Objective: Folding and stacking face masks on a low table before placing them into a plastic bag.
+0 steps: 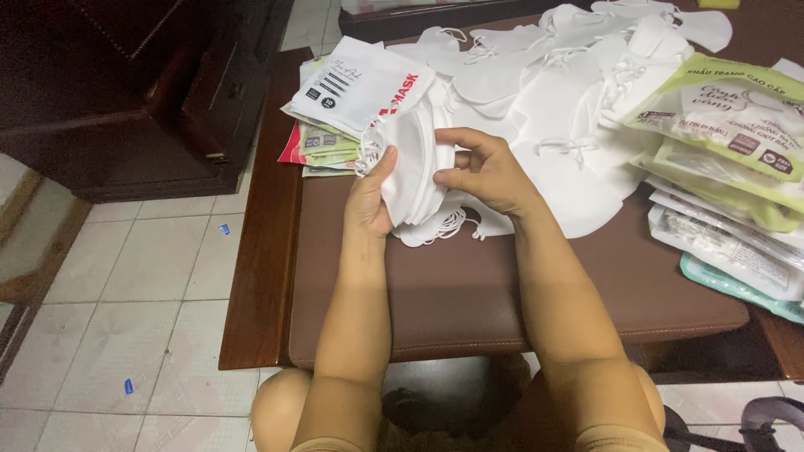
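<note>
White folded fabric face masks (414, 172), gathered into a thin stack with the elastic ear loops dangling at the bottom, sit between both hands just above the brown padded worktop (469, 276), near its far left part. Only the head view shows the scene. The left hand (368, 197) presses the stack's left edge, thumb up along the front and fingers (378, 172) closed around the side. The right hand (486, 172) meets it from the other side, its fingers (456, 142) curled over the top edge and thumb pinching the front, so both hands are gripping the same stack.

Behind the stack, a loose heap of white masks (569, 92) spreads over the far half of the worktop. To the left lies a white flat printed packet (364, 84) on top of a small pile of greenish and red packets (322, 146). Along the right edge rests a pile of green and clear plastic packets (729, 159).

Judged from the hold, the step in hand looks like squaring up a counted stack so its edges line up. Any further handling would call for a firm pinch across the whole thickness, since the slippery layers could fan out, and for keeping the trailing loops from snagging on the heap.
</note>
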